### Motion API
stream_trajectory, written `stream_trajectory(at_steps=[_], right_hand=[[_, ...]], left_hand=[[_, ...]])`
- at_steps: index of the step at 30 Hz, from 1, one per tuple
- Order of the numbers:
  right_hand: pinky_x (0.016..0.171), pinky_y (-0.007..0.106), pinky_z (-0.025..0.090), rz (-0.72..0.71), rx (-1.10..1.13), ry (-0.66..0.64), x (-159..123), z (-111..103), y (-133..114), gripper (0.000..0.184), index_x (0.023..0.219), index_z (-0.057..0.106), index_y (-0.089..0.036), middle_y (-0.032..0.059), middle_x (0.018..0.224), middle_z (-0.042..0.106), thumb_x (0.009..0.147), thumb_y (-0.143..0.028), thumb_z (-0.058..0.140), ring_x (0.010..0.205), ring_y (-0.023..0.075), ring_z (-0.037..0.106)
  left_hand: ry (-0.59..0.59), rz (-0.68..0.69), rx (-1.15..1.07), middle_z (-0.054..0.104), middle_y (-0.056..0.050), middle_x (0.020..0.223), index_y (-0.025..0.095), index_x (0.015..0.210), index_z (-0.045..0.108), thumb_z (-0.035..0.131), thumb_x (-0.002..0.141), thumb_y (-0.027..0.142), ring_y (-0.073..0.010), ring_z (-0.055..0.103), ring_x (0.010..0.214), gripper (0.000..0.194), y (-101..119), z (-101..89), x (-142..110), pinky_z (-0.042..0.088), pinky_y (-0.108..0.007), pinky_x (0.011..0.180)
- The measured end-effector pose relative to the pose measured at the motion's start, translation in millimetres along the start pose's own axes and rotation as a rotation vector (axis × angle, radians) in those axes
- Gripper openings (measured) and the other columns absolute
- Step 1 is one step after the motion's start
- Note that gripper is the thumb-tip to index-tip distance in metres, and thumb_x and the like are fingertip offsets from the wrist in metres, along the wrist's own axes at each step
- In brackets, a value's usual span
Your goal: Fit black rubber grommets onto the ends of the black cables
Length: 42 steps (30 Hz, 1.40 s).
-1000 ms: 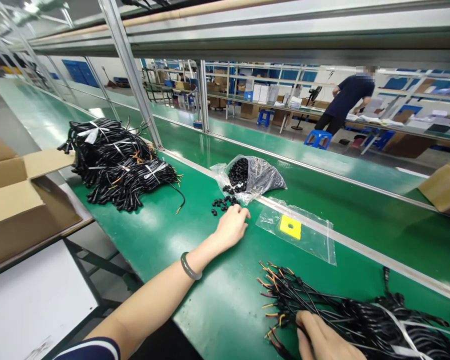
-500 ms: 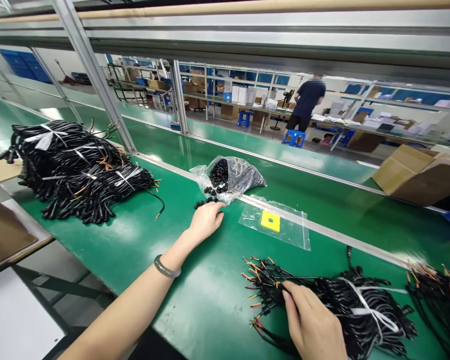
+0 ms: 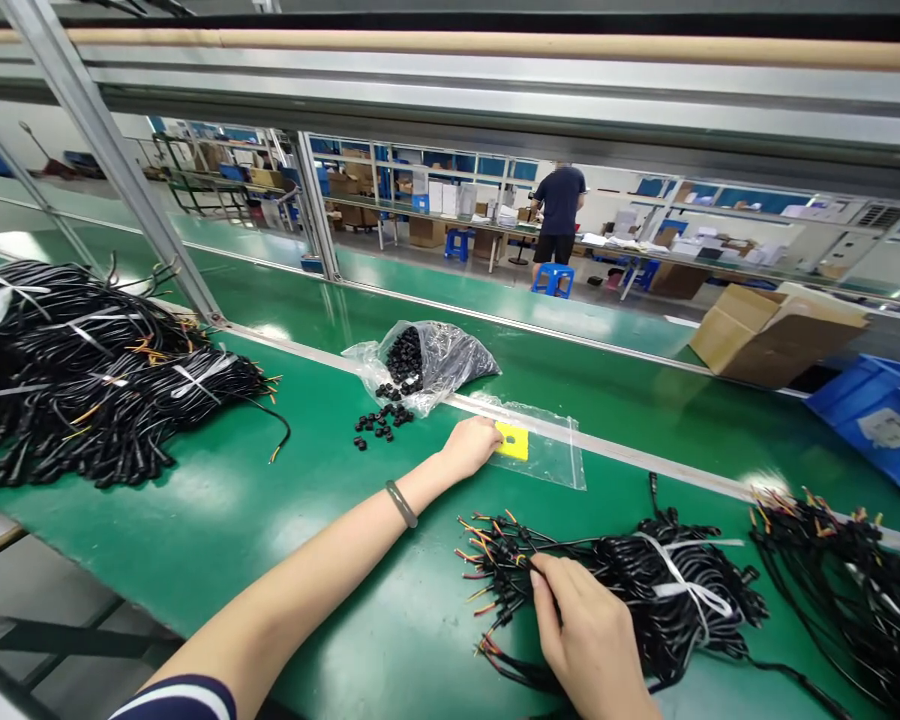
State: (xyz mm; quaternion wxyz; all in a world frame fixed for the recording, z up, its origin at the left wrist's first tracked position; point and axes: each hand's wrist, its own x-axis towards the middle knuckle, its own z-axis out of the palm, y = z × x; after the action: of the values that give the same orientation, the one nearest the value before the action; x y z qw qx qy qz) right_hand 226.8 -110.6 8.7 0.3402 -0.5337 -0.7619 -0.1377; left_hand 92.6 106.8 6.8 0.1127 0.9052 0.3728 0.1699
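Note:
My left hand (image 3: pixel 471 448) reaches across the bench with its fingers drawn together at the left edge of a yellow square pad with a hole (image 3: pixel 514 441). What the fingertips hold, if anything, is hidden. The pad lies on a clear zip bag (image 3: pixel 559 462). My right hand (image 3: pixel 589 630) pinches a black cable (image 3: pixel 534 568) near its coloured wire ends, beside a tied bundle of black cables (image 3: pixel 675 580). Loose black caps (image 3: pixel 381 424) are scattered before an open plastic bag (image 3: pixel 457 360) full of them.
A large pile of tied black cables (image 3: pixel 82 370) lies on the left, another bundle (image 3: pixel 832 580) on the far right. Behind stand a cardboard box (image 3: pixel 765 335) and a blue bin (image 3: pixel 877 420). Metal posts (image 3: pixel 112 160) rise from the green bench. A person (image 3: pixel 559 215) stands beyond.
My left hand has moved right, from the loose black caps to the yellow pad. The right hand keeps its pinch on the cable. The view has turned to the right.

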Motion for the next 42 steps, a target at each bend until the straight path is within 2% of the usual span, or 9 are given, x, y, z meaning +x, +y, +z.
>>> stream_trajectory(at_steps=[5, 10, 16, 18, 22, 24, 27, 33, 42], right_hand=[[0.068, 0.025, 0.047, 0.017, -0.003, -0.022, -3.1, 1.4, -1.5, 0.025, 0.093, 0.061, -0.013, 0.0057, 0.080, 0.063, 0.098, -0.020, 0.037, 0.073, 0.0138, 0.062], [0.069, 0.024, 0.048, 0.043, 0.028, -0.015, -3.7, 1.2, -0.4, 0.025, 0.096, 0.062, -0.013, 0.0059, 0.083, 0.064, 0.098, -0.020, 0.038, 0.075, 0.0138, 0.062], [0.062, 0.021, 0.047, 0.153, 0.115, 0.081, -0.1, -2.3, 2.0, 0.020, 0.097, 0.062, -0.014, 0.0040, 0.082, 0.064, 0.096, -0.023, 0.044, 0.065, 0.0102, 0.059], [0.059, 0.020, 0.045, 0.195, 0.166, 0.087, 1.2, -3.8, 1.5, 0.018, 0.096, 0.062, -0.015, 0.0034, 0.080, 0.062, 0.095, -0.022, 0.046, 0.060, 0.0090, 0.055], [0.057, 0.019, 0.043, 0.237, 0.276, 0.074, 4.4, -6.9, -1.6, 0.015, 0.091, 0.063, -0.015, 0.0028, 0.077, 0.059, 0.093, -0.019, 0.048, 0.061, 0.0080, 0.051], [0.058, 0.018, 0.043, 0.246, 0.312, 0.085, 5.8, -8.1, -3.4, 0.014, 0.088, 0.063, -0.015, 0.0030, 0.076, 0.059, 0.092, -0.018, 0.050, 0.062, 0.0081, 0.052], [0.056, 0.018, 0.043, 0.259, 0.331, 0.106, 6.5, -9.3, -5.5, 0.012, 0.086, 0.063, -0.014, 0.0034, 0.075, 0.059, 0.091, -0.017, 0.052, 0.063, 0.0083, 0.053], [0.055, 0.018, 0.040, 0.269, 0.315, 0.151, 4.5, -9.4, -7.4, 0.006, 0.085, 0.061, -0.015, 0.0016, 0.074, 0.057, 0.089, -0.015, 0.057, 0.062, 0.0070, 0.050], [0.059, 0.019, 0.041, 0.236, 0.336, 0.188, 4.7, -9.3, -9.6, 0.007, 0.084, 0.059, -0.014, 0.0020, 0.077, 0.057, 0.086, -0.008, 0.059, 0.069, 0.0073, 0.053]], left_hand=[[-0.062, 0.078, 0.076, 0.063, -0.013, 0.084, 0.012, 0.073, 0.069, 0.049, 0.087, 0.012, -0.0233, 0.057, 0.090, 0.024, -0.2, -0.2, -1.3, 0.046, -0.034, 0.084], [-0.040, 0.064, 0.001, 0.066, -0.012, 0.086, 0.013, 0.073, 0.069, 0.054, 0.083, 0.011, -0.0239, 0.059, 0.093, 0.019, -0.4, -4.1, 3.4, 0.047, -0.033, 0.085], [0.087, -0.117, -0.266, 0.069, -0.008, 0.096, 0.013, 0.106, 0.068, 0.051, 0.087, 0.016, -0.0171, 0.063, 0.087, 0.025, 15.3, -11.5, -12.9, 0.050, -0.027, 0.079], [0.064, -0.207, -0.523, 0.070, -0.008, 0.093, 0.011, 0.111, 0.066, 0.049, 0.089, 0.019, -0.0133, 0.064, 0.079, 0.028, 27.4, -15.1, -29.7, 0.052, -0.022, 0.070], [-0.105, -0.500, -1.411, 0.067, -0.005, 0.077, 0.009, 0.093, 0.070, 0.067, 0.077, 0.021, -0.0085, 0.061, 0.066, 0.021, 52.7, -22.6, -70.3, 0.050, -0.016, 0.060], [-0.167, -0.562, -1.587, 0.064, -0.003, 0.070, 0.009, 0.088, 0.069, 0.077, 0.068, 0.028, -0.0073, 0.059, 0.062, 0.028, 62.6, -24.4, -86.7, 0.049, -0.014, 0.056], [-0.198, -0.615, -1.653, 0.064, -0.004, 0.066, 0.008, 0.084, 0.068, 0.084, 0.059, 0.035, -0.0079, 0.059, 0.059, 0.040, 71.8, -23.5, -101.0, 0.048, -0.014, 0.053], [-0.258, -0.686, -1.714, 0.064, -0.005, 0.064, 0.008, 0.079, 0.064, 0.085, 0.058, 0.037, -0.0069, 0.058, 0.052, 0.042, 75.2, -19.6, -110.0, 0.048, -0.013, 0.049], [-0.300, -0.783, -1.914, 0.066, -0.007, 0.068, 0.007, 0.079, 0.063, 0.084, 0.063, 0.023, -0.0092, 0.063, 0.057, 0.030, 76.6, -19.3, -116.5, 0.053, -0.012, 0.053]])
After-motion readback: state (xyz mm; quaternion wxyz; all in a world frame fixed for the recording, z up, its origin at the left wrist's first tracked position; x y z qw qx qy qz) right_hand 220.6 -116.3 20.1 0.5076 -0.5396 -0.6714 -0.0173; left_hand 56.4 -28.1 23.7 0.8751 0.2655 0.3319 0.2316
